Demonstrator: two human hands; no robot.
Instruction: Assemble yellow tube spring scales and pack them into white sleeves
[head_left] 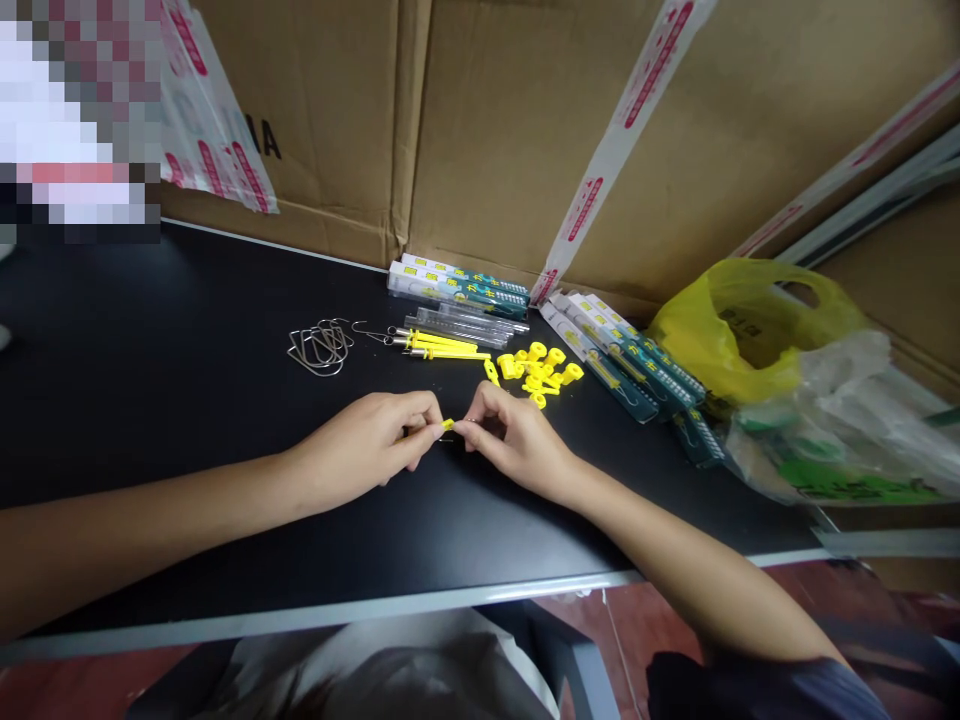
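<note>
Low over the black table (187,400), my left hand (367,440) pinches a small yellow plastic piece (447,425) between thumb and fingertips. My right hand (521,440) is closed in a pinch at the piece's other end; a tiny thing at its fingertips is too small to make out. Just beyond my right hand lies a loose pile of small yellow plastic parts (536,370), some of them round caps. Yellow rods with metal ends (446,346) lie side by side behind my hands, in front of clear plastic tubes (469,327). Bent metal wire hooks (321,350) form a tangle farther left.
Slim printed boxes (457,283) lie along the cardboard wall (487,130), with more boxes (622,355) fanned out at the right. A yellow plastic bag (697,310) and a clear bag (847,420) rest at the right end. The table's pale front edge (337,612) runs below my forearms.
</note>
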